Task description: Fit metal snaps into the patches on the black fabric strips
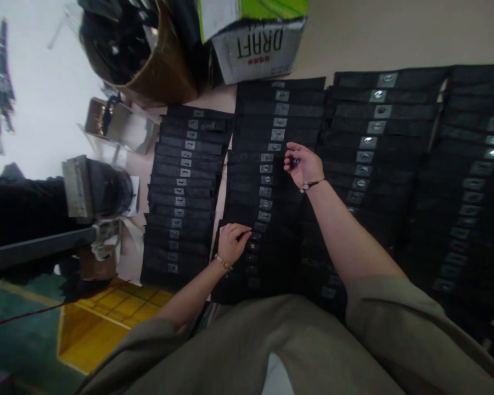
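Note:
Several overlapping rows of flat black fabric pieces (267, 192), each with a small silver metal plate, cover the floor in front of me. My left hand (233, 244), with a beaded bracelet at the wrist, rests on one black piece, with its fingertips close to a silver plate. Higher up, my right hand (304, 164), with a dark cord bracelet, pinches a small dark item (295, 162) between thumb and fingers. The item is too small and too hidden to identify.
A grey carton printed DRAFT (257, 52) stands at the top, next to a brown sack of dark items (144, 55). At the left stand a silver-edged black object (94, 189) and a metal-sided carton (119, 123). A yellow crate (107, 323) sits at the lower left.

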Available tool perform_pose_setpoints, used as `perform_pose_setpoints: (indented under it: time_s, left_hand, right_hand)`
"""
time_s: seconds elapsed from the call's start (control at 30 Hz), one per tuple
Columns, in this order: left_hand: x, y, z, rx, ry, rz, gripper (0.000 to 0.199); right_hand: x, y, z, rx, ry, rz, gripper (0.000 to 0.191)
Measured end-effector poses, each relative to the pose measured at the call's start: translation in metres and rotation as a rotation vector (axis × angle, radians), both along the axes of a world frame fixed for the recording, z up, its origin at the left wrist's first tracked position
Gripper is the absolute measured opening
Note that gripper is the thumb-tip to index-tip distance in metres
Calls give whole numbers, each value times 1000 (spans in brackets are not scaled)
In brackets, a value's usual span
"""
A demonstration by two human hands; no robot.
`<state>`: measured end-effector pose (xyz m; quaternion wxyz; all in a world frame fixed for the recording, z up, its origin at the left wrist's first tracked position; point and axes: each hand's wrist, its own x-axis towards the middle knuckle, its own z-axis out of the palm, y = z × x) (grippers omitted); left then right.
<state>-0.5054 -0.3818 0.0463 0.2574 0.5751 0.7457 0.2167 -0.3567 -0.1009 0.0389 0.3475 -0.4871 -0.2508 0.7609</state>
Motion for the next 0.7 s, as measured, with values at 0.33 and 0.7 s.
perform_pose_setpoints:
  time_s: [0.33,0.7]
  left_hand:
    - [21,37,-1,-263,145,-124,13]
    - [22,77,25,-436,391,-608,19]
  right_hand:
    - [58,-161,27,-153,-73,103,42]
    - [78,-278,19,-363,-86,184,46]
